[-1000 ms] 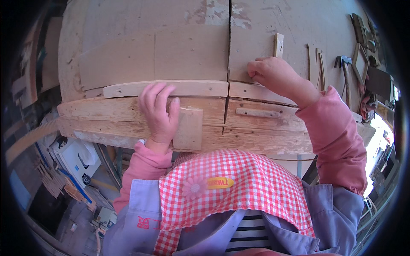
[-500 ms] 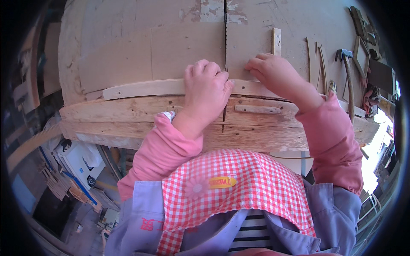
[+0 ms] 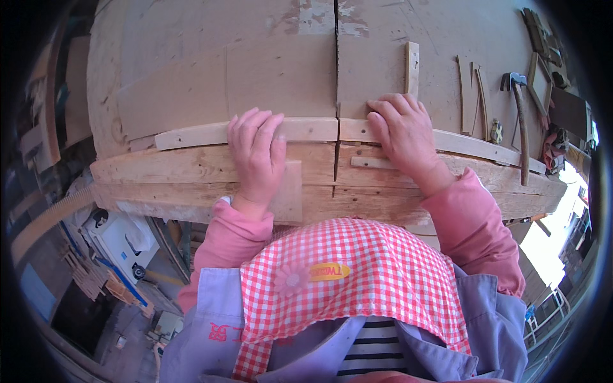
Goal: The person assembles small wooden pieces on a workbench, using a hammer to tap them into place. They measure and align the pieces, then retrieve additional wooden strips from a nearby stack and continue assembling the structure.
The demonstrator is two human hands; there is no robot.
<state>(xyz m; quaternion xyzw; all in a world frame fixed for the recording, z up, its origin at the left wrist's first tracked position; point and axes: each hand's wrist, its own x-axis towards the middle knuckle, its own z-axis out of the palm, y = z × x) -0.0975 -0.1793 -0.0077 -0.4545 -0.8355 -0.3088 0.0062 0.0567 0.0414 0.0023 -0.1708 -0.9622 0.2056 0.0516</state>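
Note:
A pale wooden strip (image 3: 306,129) runs along the near side of the worktable, broken by a dark gap. My left hand (image 3: 257,150) lies over it left of the gap, fingers stretched across its far edge and slightly apart. Just right of that wrist, a smooth, light flat piece of wood (image 3: 292,191) lies on the bench edge, partly behind the hand. My right hand (image 3: 403,134) rests over the strip right of the gap, fingers bent forward and thumb apart. Beneath it, a small wooden block (image 3: 370,163) is partly covered. Neither hand visibly grips anything.
Beyond my right hand stands a short wooden slat (image 3: 412,67). Farther right lie thin wood strips (image 3: 466,96), a small yellow-and-dark object (image 3: 496,132) and a hammer (image 3: 520,121) with a long handle. Wooden frames (image 3: 540,86) are stacked at the right edge.
My left hand has moved left, away from the gap, and its fingers have straightened. My right hand has come nearer, down onto the strip. The light flat piece now shows beside my left wrist.

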